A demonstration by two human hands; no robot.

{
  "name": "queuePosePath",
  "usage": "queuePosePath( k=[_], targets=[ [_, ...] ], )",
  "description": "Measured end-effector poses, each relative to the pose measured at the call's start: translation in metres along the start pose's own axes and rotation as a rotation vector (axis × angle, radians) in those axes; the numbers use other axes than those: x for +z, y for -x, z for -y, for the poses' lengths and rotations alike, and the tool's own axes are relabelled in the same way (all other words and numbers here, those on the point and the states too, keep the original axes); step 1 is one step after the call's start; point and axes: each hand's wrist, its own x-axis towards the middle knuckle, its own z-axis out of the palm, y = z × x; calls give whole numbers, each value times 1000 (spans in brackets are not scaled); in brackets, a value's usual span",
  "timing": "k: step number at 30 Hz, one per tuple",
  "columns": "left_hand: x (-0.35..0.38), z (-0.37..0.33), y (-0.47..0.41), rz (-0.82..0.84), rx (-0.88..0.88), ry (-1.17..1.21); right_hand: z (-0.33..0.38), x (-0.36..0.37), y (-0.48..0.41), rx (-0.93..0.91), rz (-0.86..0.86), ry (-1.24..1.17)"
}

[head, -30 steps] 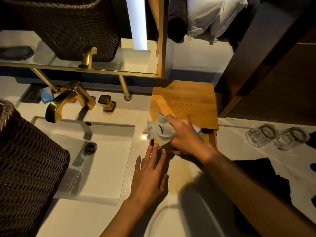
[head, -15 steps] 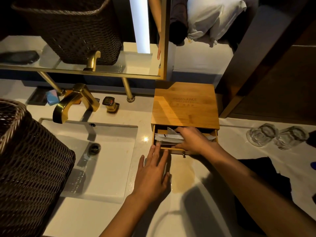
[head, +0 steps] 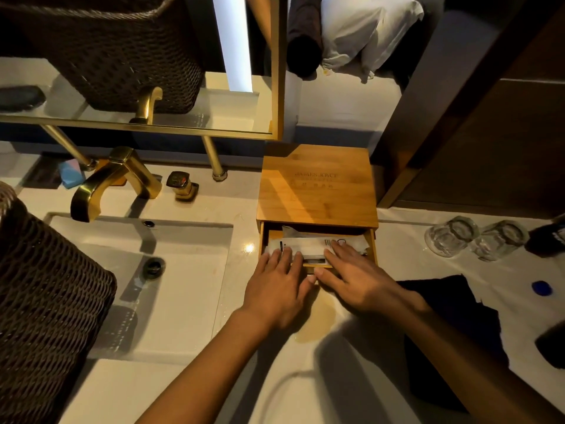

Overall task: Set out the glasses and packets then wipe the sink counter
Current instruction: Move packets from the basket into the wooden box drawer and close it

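Observation:
A bamboo box (head: 316,185) stands on the white counter, right of the sink, with its drawer pulled out toward me. White packets (head: 308,243) lie flat inside the drawer. My left hand (head: 276,286) rests flat on the drawer's front left edge, fingers spread over the packets. My right hand (head: 354,276) lies flat on the drawer's right part, fingertips on the packets, gripping nothing. Two clear glasses (head: 451,235) (head: 500,240) stand side by side on the counter to the right of the box.
A white sink basin (head: 171,286) with a gold tap (head: 113,179) is at left. A dark wicker basket (head: 39,301) fills the left edge. A dark cloth (head: 452,307) lies on the counter at right, beside a blue cap (head: 541,287). The mirror frame (head: 276,71) stands behind.
My right hand carried a white packet down into the drawer and let it go, then flattened on top. My left hand slid forward onto the drawer's front edge.

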Motion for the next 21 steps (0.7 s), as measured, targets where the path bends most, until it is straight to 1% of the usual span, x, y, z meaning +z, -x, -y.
queuePosePath(
  k=[3, 5, 8, 11, 12, 14, 16, 21],
  targets=[
    [-11, 2, -24, 80, -15, -2, 1, -7, -14, 15, 34, -67],
    [-17, 3, -41, 104, -32, -43, 2, -11, -22, 9, 26, -104],
    [-20, 2, -55, 82, -74, -73, 4, -15, -30, -34, -51, -125],
    [-18, -5, -48, 49, -54, -55, 7, -11, -22, -51, -149, -93],
    [-17, -6, -45, 51, -37, -55, 7, -7, -18, -47, -148, -89],
    [-15, -6, -42, 82, -17, -60, 6, -2, -15, -29, -86, -75],
    [-14, -3, -47, 97, -25, -45, 3, 0, -19, -35, -48, -47],
    [-16, -4, -53, 68, -40, -44, 4, -5, -30, -64, -165, -51]
  ],
)
